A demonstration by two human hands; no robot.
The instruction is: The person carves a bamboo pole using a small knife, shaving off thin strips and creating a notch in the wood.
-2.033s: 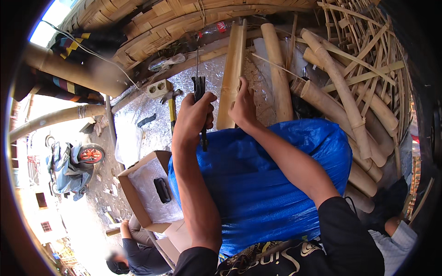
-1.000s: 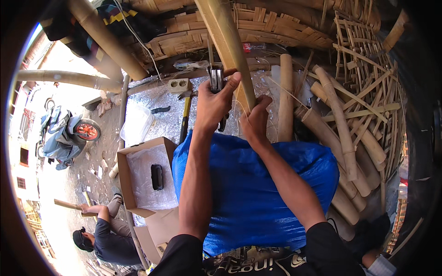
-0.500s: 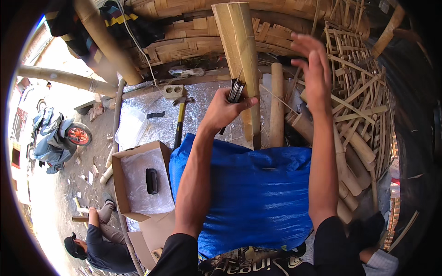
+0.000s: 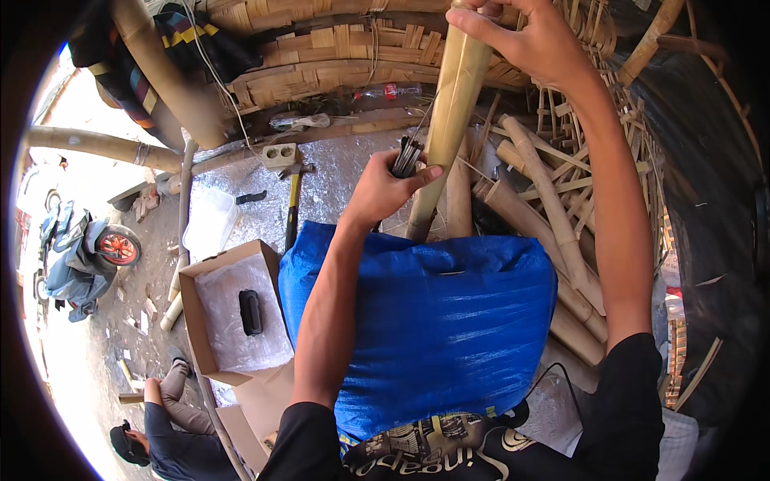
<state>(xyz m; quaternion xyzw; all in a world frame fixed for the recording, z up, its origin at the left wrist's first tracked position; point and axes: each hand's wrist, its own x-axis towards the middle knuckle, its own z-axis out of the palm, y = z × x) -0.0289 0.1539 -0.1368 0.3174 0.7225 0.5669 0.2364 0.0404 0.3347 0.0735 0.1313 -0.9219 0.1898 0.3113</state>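
Observation:
A bamboo piece (image 4: 453, 108) stands tilted, its top leaning right and its lower end by the blue tarp (image 4: 441, 321) spread over my lap. My right hand (image 4: 533, 36) grips its top end, thumb in front and fingers partly hidden behind. My left hand (image 4: 378, 191) is closed around a bundle of thin dark rods (image 4: 407, 156) that stick up from the fist. The left thumb rests against the bamboo's lower part. What the rods are made of is too small to tell.
Left stand a cardboard box (image 4: 192, 317) with a black object (image 4: 250, 313), a hammer (image 4: 293, 204), a socket block (image 4: 280, 155) and a clear plastic tub (image 4: 210, 220). Bamboo poles (image 4: 553, 204) lie right. A woven bamboo wall (image 4: 345, 44) rises behind. Another person (image 4: 184, 433) sits lower left.
My right hand, raised and open before, has closed on the bamboo's top end. The bamboo has turned and now leans right. My left hand still holds the rods.

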